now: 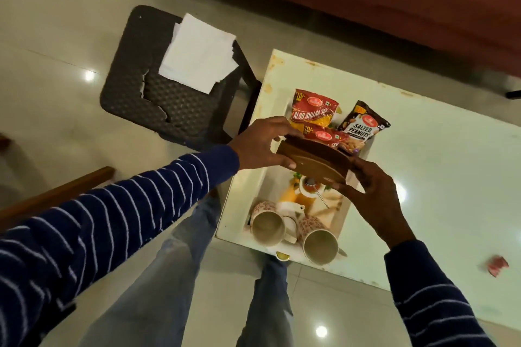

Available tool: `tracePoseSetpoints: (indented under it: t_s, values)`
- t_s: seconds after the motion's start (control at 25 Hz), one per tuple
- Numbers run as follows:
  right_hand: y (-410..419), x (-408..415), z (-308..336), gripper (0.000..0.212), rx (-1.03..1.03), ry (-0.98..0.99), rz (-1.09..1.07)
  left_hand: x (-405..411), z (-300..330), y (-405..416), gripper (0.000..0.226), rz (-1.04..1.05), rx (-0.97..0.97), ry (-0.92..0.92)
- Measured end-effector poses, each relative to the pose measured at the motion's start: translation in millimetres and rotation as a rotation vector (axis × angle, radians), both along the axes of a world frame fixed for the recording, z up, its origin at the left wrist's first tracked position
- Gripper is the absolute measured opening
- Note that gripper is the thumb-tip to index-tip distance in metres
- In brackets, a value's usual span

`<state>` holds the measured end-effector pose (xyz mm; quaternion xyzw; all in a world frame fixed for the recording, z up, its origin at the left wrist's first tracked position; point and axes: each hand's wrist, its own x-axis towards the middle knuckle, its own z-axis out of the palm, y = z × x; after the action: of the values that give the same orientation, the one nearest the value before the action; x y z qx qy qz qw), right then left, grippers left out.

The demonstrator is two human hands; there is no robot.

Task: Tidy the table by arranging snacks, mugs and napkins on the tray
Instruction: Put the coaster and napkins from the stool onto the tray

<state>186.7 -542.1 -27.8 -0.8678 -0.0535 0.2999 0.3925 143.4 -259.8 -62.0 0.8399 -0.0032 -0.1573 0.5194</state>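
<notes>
1. My jeans-clad legs point(180, 276) stand on a glossy pale tiled floor point(50, 22) that reflects ceiling lights.
2. The white table point(437, 177) has a smooth glassy top with chipped, stained edges.
3. The printed tray point(239, 205) rests on it; two floral cylindrical mugs point(267, 227) lie at its near end.
4. My left hand point(262, 146) and right hand point(375, 191) each grip one end of a brown curved plate point(315, 159), held tilted above the tray.
5. Three glossy snack packets point(314, 110) lie at the tray's far end.
6. White napkins point(200, 56) lie stacked on a cracked dark woven-pattern stool point(158, 104) left of the table.
</notes>
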Motion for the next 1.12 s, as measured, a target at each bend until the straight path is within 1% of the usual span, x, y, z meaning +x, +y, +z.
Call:
tracePoseSetpoints:
  t_s: [0.08,0.16,0.28,0.48,0.68,0.72,0.8,0.88,0.92,1.0,1.12]
  values:
    - [-18,-12,-17,0.059,-0.050,-0.089,0.071,-12,-15,-18,0.061,-0.044,0.055,-0.004]
    - [-30,-23,-34,0.056,-0.065,-0.124,0.107,-22,-29,-32,0.058,-0.086,0.131,0.011]
    - [-40,-36,-62,0.055,-0.082,-0.130,0.135,-33,-48,-49,0.054,-0.142,0.232,0.013]
    - [-46,-44,-88,0.055,-0.099,-0.089,0.089,-41,-58,-62,0.052,-0.164,0.307,0.001]
    - [-45,-46,-98,0.052,-0.139,-0.047,0.041,-40,-66,-63,0.061,-0.177,0.350,0.030]
    - [-44,-45,-94,0.055,-0.137,-0.035,0.053,-42,-67,-61,0.066,-0.179,0.330,0.038]
    - [-44,-43,-83,0.070,-0.159,-0.014,0.107,-46,-66,-56,0.074,-0.169,0.257,0.050]
    - [-40,-40,-64,0.085,-0.176,-0.079,0.184,-52,-58,-42,0.073,-0.120,0.239,0.009]
    - [-34,-37,-54,0.087,-0.175,-0.141,0.190,-54,-52,-30,0.069,-0.075,0.254,-0.018]
    - [-11,-28,-34,0.081,-0.124,-0.254,0.139,-57,-42,2,0.059,0.063,0.295,-0.040]
    - [51,-13,-14,0.067,0.022,-0.284,0.094,-55,-33,59,0.038,0.390,0.292,-0.059]
